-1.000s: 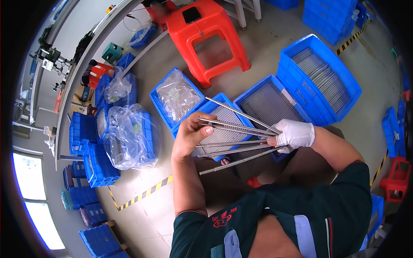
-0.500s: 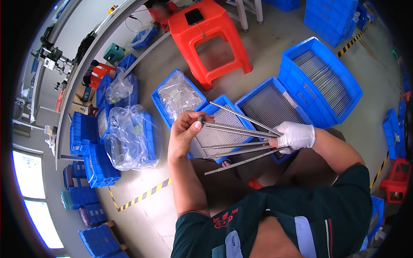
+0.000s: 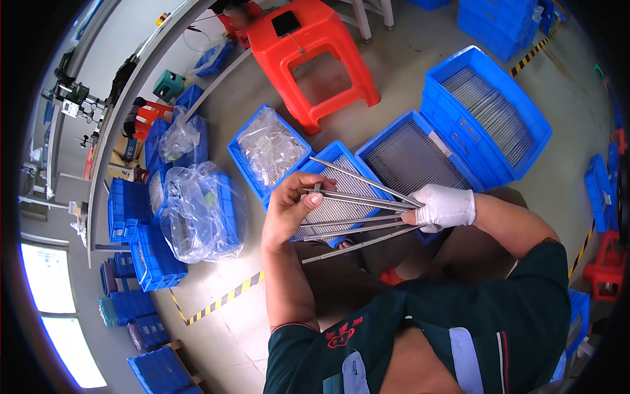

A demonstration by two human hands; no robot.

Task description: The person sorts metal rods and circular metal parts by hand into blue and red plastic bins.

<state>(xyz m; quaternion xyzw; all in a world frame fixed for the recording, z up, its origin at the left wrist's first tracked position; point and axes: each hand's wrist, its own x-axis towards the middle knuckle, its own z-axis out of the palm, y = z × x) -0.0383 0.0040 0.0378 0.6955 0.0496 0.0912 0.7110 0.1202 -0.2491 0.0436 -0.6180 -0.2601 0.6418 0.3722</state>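
My right hand (image 3: 447, 208), in a white glove, grips several thin metal rods (image 3: 357, 199) by one end. They fan out to the left, and a few run close together toward my other hand. My bare left hand (image 3: 293, 205) pinches a small dark metal piece (image 3: 317, 188) between thumb and fingers, at the far ends of those rods. It looks like a ring or gauge around a rod, though my fingers partly cover it. Beneath the rods lies a blue crate (image 3: 340, 148) filled with rows of similar rods.
Beside it stand a rod-filled crate (image 3: 408, 120), a taller crate (image 3: 476, 56) of rods and a plastic-covered crate (image 3: 237, 155). A red stool (image 3: 328, 26) carrying a dark flat device (image 3: 285, 24) stands beyond. Bagged crates (image 3: 230, 217) are at left.
The rods and both hands have shifted slightly left in view. The small dark piece, earlier by the rod tips, now sits a little inward, with rod ends showing past it.
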